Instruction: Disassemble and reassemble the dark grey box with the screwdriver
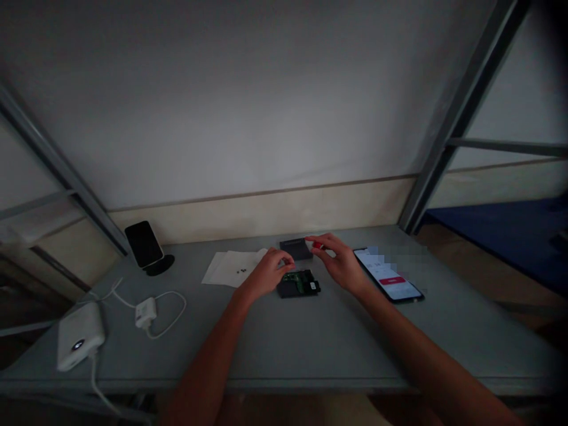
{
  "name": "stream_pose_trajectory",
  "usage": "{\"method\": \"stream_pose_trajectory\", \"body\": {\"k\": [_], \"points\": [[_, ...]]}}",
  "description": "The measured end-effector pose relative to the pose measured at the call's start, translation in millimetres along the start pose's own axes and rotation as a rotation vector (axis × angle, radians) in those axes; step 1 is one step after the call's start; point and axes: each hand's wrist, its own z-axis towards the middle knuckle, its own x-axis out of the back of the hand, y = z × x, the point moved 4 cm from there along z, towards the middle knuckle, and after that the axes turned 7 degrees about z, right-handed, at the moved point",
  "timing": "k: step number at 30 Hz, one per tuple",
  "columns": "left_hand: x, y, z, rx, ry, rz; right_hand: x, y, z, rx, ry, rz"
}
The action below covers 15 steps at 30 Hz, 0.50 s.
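Observation:
A small dark device casing with a green circuit board [300,284] lies open on the desk between my hands. My left hand [270,271] is over its upper left corner, thumb and fingertips pinched together; anything between them is too small to make out. Off the desk, my right hand [341,261] grips a small red object [318,245] between thumb and fingers, its kind unclear. Just behind the board sits a dark grey cover [296,249], partly next to the right fingertips. White paper sheets [222,269] lie left of my left hand, with several tiny dark pieces [241,271] on them.
A phone with a lit screen [390,277] lies right of my right hand. At the left are a dark-screened device on a stand [144,244], a white power bank [80,337] and a white adapter with cable [145,312]. Metal posts [452,130] flank the grey desk [346,355].

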Motion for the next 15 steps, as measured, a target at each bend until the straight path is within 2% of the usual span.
{"method": "stream_pose_trajectory", "body": {"k": [7,11,15], "points": [[-3.8,-5.2,0.6,0.034,0.057,-0.007,-9.4,3.7,-6.9,-0.175,0.143,0.200],[-8.0,-11.2,-0.2,0.052,0.039,0.048,-14.7,3.9,-8.1,-0.252,0.148,0.308],[-8.4,-13.3,-1.1,0.035,0.033,0.120,-15.1,2.5,-7.9,-0.286,0.164,0.312]]}}
